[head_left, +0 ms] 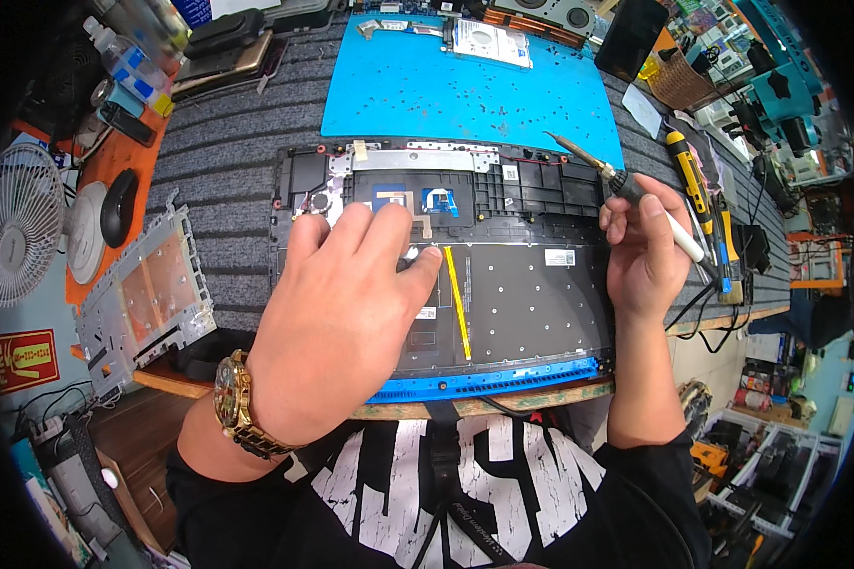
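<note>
The right hand (647,251) grasps the iron (623,184) near the laptop case (531,294), which lies at the table (541,397) edge. The left hand (351,294) hides part of this laptop case; whether the fingers grip something, I cannot tell. Beyond is a blue mat (446,90) with a drive (489,44); at left, a fan (21,226).

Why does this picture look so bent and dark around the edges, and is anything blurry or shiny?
Head view: fisheye distortion, bowing stripes on the grey ribbed work surface, with blackened corners; head view: bright, fairly even light, small glints on the gold watch; head view: the soldering iron in the right hand looks fairly sharp, clutter near the rim less clear.
</note>
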The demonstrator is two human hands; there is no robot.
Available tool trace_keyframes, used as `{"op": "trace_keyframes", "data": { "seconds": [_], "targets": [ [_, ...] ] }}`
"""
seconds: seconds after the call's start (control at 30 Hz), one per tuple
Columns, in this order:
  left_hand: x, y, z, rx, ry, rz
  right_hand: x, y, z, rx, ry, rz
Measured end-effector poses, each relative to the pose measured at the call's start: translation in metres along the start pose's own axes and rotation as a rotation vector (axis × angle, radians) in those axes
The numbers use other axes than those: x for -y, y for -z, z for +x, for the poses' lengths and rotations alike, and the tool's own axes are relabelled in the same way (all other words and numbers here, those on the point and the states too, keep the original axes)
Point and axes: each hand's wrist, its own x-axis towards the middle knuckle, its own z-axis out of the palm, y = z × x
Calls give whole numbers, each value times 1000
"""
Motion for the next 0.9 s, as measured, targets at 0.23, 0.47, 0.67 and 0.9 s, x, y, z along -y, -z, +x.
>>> {"op": "trace_keyframes", "data": {
  "seconds": [0.23,0.47,0.67,0.9],
  "targets": [
    [-3,6,-9,75,66,3,0,-1,1,6,-32,0],
    [-4,9,-14,127,92,28,-2,2,2,5,-34,10],
    [-4,22,-16,96,116,-36,-1,1,1,-9,-56,8],
    [3,24,-21,129,120,27,-3,3,1,-3,-52,-4]
  ]
}}
